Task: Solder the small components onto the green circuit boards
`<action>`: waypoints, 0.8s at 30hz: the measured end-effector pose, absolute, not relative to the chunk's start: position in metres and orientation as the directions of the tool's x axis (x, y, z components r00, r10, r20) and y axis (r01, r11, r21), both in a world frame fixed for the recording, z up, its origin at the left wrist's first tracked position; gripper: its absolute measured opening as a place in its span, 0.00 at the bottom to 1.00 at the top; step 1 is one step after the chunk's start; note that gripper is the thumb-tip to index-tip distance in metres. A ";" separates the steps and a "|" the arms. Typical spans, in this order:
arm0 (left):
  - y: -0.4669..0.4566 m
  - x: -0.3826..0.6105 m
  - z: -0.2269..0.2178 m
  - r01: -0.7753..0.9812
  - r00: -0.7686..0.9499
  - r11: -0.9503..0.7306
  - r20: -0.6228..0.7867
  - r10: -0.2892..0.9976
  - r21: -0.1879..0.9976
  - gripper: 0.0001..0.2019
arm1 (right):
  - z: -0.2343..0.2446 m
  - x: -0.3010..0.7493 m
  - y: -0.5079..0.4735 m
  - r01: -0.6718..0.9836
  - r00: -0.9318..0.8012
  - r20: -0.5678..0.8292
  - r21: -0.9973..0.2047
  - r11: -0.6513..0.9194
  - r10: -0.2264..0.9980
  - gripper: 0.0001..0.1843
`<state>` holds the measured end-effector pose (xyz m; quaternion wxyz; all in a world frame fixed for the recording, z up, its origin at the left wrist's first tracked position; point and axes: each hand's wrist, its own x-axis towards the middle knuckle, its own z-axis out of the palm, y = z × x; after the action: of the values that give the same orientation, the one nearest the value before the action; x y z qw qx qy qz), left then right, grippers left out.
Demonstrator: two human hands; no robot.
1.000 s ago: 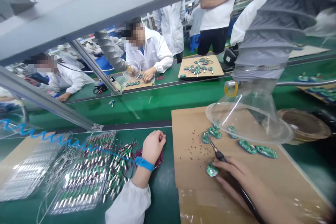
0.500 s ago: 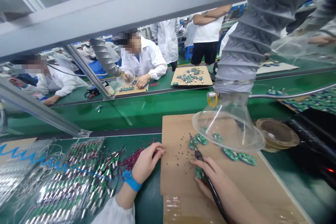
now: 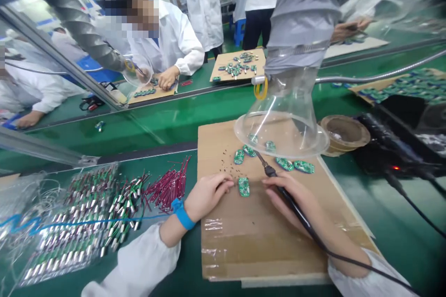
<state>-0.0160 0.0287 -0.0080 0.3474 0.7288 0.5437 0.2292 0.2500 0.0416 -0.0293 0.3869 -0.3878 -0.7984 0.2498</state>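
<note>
My right hand (image 3: pixel 296 199) grips a soldering iron (image 3: pixel 270 171) narrowly, like a pen, its tip near a row of green circuit boards (image 3: pixel 284 164). My left hand (image 3: pixel 209 193), loosely curled and holding nothing, rests on the cardboard sheet (image 3: pixel 223 250), just beside another board (image 3: pixel 244 186).

The green desk (image 3: pixel 390 222) carries a cardboard sheet (image 3: pixel 258 246) under the left fingers (image 3: pixel 223 184), with small green circuit boards (image 3: pixel 244 187) on it just beside them. Bundled red-sleeved wires (image 3: pixel 167 190) and rows of metal-cased components (image 3: pixel 80 222) lie left of those fingers.
</note>
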 end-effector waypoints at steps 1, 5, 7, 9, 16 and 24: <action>0.032 -0.014 -0.007 0.608 0.309 -0.125 -0.089 0.947 0.784 0.09 | -0.030 0.252 0.041 0.433 -0.389 0.422 -0.701 0.567 0.819 0.11; 0.035 -0.010 -0.008 0.578 0.315 0.017 -0.242 0.918 0.816 0.11 | -0.032 0.248 0.039 0.429 -0.414 0.408 -0.701 0.570 0.813 0.12; 0.031 -0.010 -0.008 0.598 0.335 -0.019 -0.228 0.914 0.802 0.12 | -0.032 0.240 0.036 0.408 -0.463 0.371 -0.717 0.565 0.805 0.15; 0.028 -0.011 -0.007 0.591 0.342 -0.041 -0.204 0.917 0.806 0.11 | -0.032 0.230 0.034 0.412 -0.510 0.316 -0.727 0.550 0.800 0.18; 0.025 -0.015 -0.013 0.385 0.353 0.058 -0.205 0.913 0.921 0.10 | -0.028 0.217 0.033 0.479 -0.527 0.261 -0.694 0.537 0.808 0.20; 0.022 -0.012 -0.012 0.348 0.277 0.167 -0.271 0.922 0.923 0.11 | -0.022 0.244 0.031 0.425 -0.356 0.373 -0.752 0.504 0.857 0.10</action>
<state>-0.0123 0.0217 -0.0116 0.5407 0.5883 0.5395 0.2654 0.2436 0.0311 -0.0222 0.3890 -0.4135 -0.7750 0.2777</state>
